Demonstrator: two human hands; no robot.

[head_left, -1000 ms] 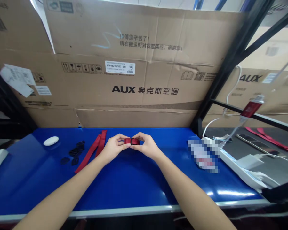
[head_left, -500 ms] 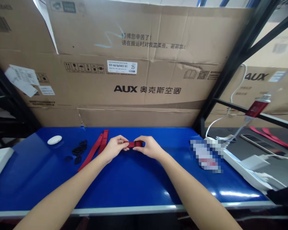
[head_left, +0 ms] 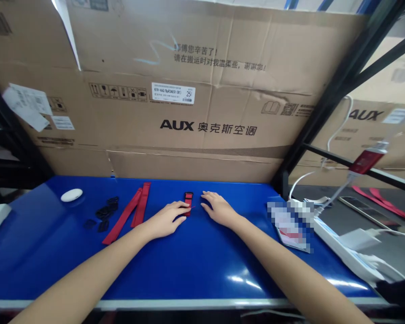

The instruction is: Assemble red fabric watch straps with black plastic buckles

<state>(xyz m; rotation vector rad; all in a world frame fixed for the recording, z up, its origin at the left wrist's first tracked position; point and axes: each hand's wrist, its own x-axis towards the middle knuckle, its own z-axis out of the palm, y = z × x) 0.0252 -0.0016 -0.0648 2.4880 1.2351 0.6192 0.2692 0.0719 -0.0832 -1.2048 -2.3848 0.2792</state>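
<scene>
A short red strap with a black buckle (head_left: 188, 200) lies on the blue table (head_left: 175, 265). My left hand (head_left: 168, 219) rests flat beside it, fingertips touching its near end. My right hand (head_left: 218, 208) lies flat on the table just right of the strap, fingers spread, holding nothing. Two long red straps (head_left: 131, 213) lie to the left of my left hand. A pile of black buckles (head_left: 105, 212) sits further left.
A white oval object (head_left: 71, 195) lies at the far left. Large cardboard boxes (head_left: 202, 90) stand behind the table. At the right are a blurred card (head_left: 289, 223), a white power strip (head_left: 347, 252) with cables, and a black metal rack (head_left: 327, 94).
Both hands held the buckled red strap up between them; now it lies on the table, the right hand has let go and both hands lie flat.
</scene>
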